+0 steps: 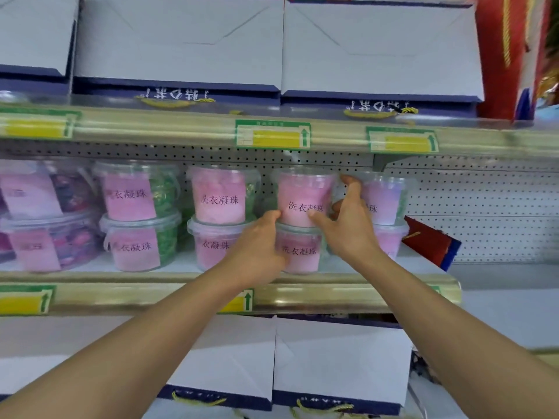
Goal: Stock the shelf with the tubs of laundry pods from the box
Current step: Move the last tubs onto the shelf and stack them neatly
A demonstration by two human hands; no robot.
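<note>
Upper tub (pixel 302 196) is gripped by both hands: left hand (pixel 257 246), right hand (pixel 348 222), fingers (pixel 352 189) curled round it. It is stacked on a lower tub (pixel 298 252) on the shelf (pixel 378 264).

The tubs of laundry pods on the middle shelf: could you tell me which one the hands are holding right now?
The upper pink tub in the fourth stack from the left. The left hand and right hand grip its sides; no other tub is held.

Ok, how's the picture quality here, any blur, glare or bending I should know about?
Head view: the far-left tubs and the shelf-edge price tags are smeared; the gold shelf rail shows glare streaks; the wide lens bows the shelves; the label on the upper tub, held by the left hand and right hand, reads fairly clearly.
</note>
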